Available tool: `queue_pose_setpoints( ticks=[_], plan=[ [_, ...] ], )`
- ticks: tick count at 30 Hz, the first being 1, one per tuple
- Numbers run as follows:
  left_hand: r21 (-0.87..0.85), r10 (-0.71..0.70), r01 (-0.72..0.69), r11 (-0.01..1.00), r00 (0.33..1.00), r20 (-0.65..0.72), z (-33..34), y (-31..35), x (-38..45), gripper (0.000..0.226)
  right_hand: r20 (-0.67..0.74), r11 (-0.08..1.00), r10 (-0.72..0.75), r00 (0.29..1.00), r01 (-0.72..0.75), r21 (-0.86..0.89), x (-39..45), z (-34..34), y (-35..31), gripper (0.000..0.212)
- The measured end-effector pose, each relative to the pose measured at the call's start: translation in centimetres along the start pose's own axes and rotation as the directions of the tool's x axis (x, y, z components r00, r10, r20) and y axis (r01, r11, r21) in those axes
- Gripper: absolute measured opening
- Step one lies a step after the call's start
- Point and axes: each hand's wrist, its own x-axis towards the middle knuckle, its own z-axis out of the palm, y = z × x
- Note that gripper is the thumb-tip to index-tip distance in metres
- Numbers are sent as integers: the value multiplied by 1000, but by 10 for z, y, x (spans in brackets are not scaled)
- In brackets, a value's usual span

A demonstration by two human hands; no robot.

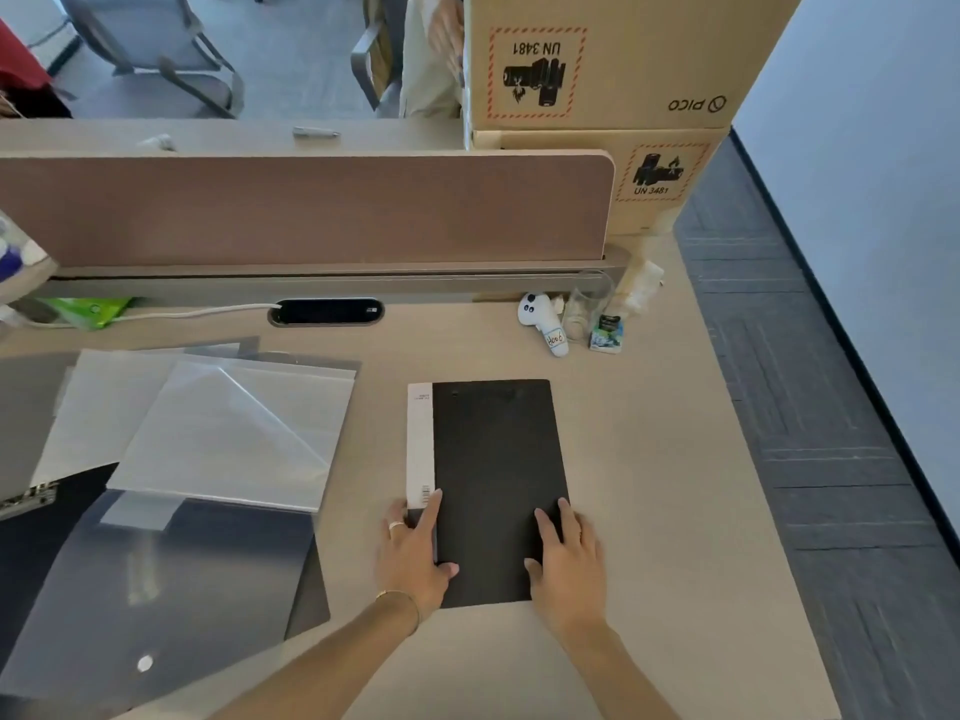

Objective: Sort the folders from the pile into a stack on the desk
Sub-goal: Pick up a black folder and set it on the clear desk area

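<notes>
I see a black folder point(496, 480) lying flat on the beige desk point(675, 511), a white label strip point(420, 444) running down its left edge. My left hand point(415, 553) rests palm-down on its near left corner, fingers spread flat over the strip's lower end and the cover — not clamped on anything. My right hand point(569, 563) lies flat on the near right corner the same way, fingers apart and pressing down, gripping nothing. Well to the left sits the pile point(171, 491): translucent plastic folders point(228, 433) fanned over one another, with a dark folder point(306, 589) partly under them and a grey see-through one point(130, 605) nearest me. Against the desk divider point(311, 210) stand a small white ghost toy point(543, 319) and a clear glass point(584, 306) — just beside each other. Cardboard boxes point(623, 59) are stacked beyond.
</notes>
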Motion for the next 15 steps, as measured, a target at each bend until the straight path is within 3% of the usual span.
queue_pose_setpoints(
  ticks=[10,15],
  plan=[
    [165,104,-102,981,995,-2,35,56,18,100,-39,995,47,998,-50,-90,19,-11,68,64],
    [179,131,-125,976,991,-18,37,55,14,94,-85,998,58,995,-59,-15,20,-13,62,64]
  ],
)
